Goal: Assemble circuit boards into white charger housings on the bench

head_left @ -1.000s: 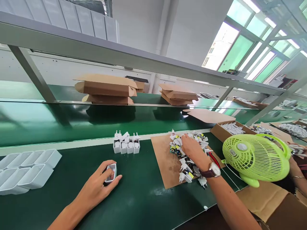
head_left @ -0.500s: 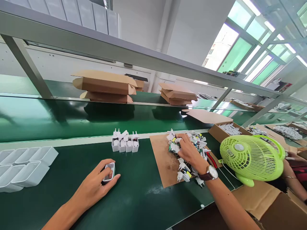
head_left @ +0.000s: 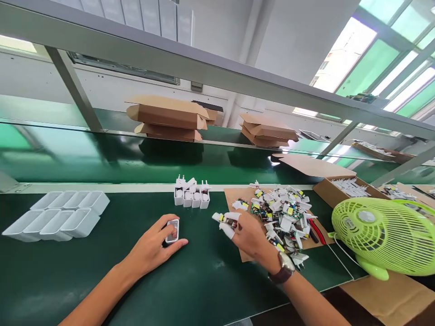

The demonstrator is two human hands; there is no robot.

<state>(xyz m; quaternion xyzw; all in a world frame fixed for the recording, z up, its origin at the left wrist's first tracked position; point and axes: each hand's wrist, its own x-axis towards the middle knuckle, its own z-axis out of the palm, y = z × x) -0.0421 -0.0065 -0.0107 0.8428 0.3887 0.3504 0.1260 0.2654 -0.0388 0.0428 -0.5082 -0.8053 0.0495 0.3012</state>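
My left hand (head_left: 154, 244) rests on the green bench, its fingers wrapped round a small white plastic charger housing (head_left: 177, 232) with its open end up and a finger over the opening. In my right hand (head_left: 251, 235) a charger circuit board (head_left: 231, 222) is pinched between fingertips in white covers, to the right of the housing and apart from it. Behind the hands stands a row of several filled charger housings (head_left: 196, 200), some with plug pins pointing up. A heap of charger circuit boards with plug parts (head_left: 285, 215) lies right of my right hand, on a cardboard sheet (head_left: 247, 256).
Two rows of empty white housings (head_left: 83, 222) stand at the left. Red-handled pliers (head_left: 318, 232) lie beside the heap. A green fan (head_left: 384, 235) and an open carton of white parts (head_left: 329, 190) stand at the right. Folded cardboard boxes (head_left: 168, 117) sit behind.
My right hand has come left out of the heap with a circuit board in its fingers. My left hand still holds the housing. The view has shifted.
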